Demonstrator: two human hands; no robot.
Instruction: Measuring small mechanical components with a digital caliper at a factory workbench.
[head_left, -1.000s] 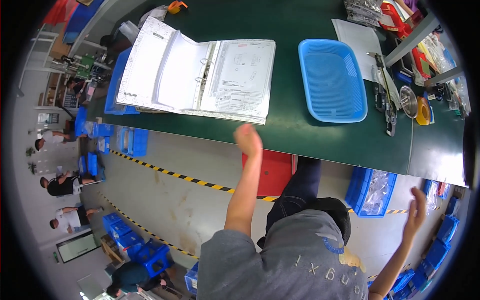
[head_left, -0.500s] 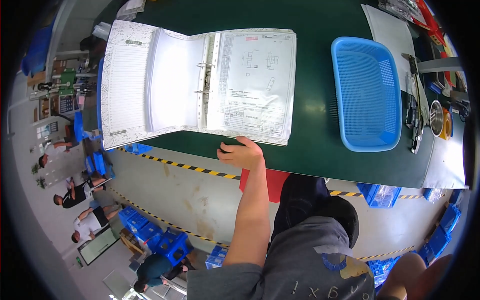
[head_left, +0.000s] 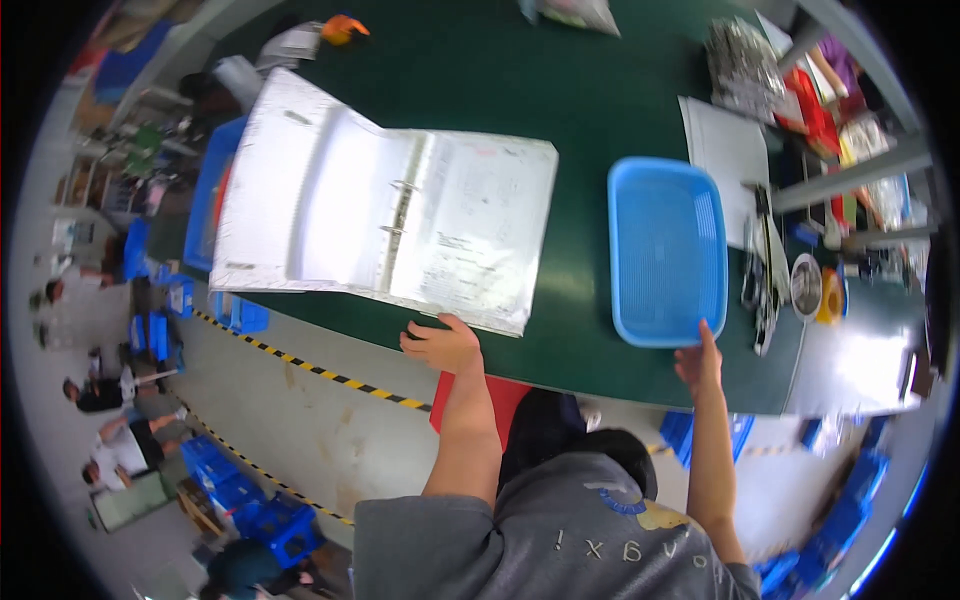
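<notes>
Hovering at the lower edge of the open ring binder (head_left: 388, 215), the left hand (head_left: 445, 348) has its fingers loosely spread and grips nothing visible; contact with the cover is unclear. Sleeved sheets lie just beyond those fingertips. The right hand (head_left: 698, 362) sets its thumb at the near corner of the blue plastic basket (head_left: 665, 255), which stretches away beyond the fingers; whether they pinch its rim I cannot tell. Dark slim tools (head_left: 758, 305) lie rightward of that thumb. Thumb over the rim, fingers beneath, should steady the basket; the binder probably handles best by its stiff cover.
</notes>
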